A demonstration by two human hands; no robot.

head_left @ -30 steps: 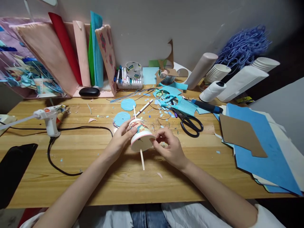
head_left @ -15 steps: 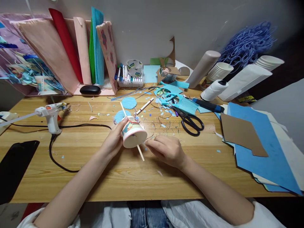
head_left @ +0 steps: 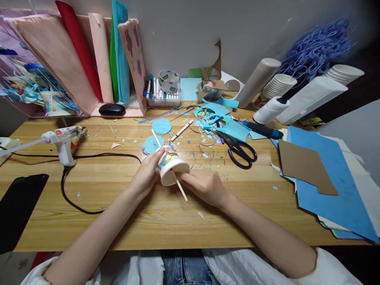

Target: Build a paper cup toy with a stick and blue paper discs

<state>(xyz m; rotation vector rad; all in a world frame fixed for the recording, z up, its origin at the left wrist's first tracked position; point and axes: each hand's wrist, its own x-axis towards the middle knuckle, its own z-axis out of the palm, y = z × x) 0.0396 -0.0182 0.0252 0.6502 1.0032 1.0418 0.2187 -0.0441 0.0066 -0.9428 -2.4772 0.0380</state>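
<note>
left grip (head_left: 150, 170), around side of cup (head_left: 171, 159)

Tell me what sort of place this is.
Most likely a craft workspace, though I can't tell whether it's at home or in a studio. The signs are a glue gun on the wooden table, black scissors near cut blue paper, and a box of markers.

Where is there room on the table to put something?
Mostly bare, light-brown wooden tabletop lies between the right forearm and the blue paper sheets, and between the flat shiny black slab and the left forearm. Beyond the patterned paper cup it's crowded: black-handled scissors, holed turquoise paper, tiny scraps.
</note>
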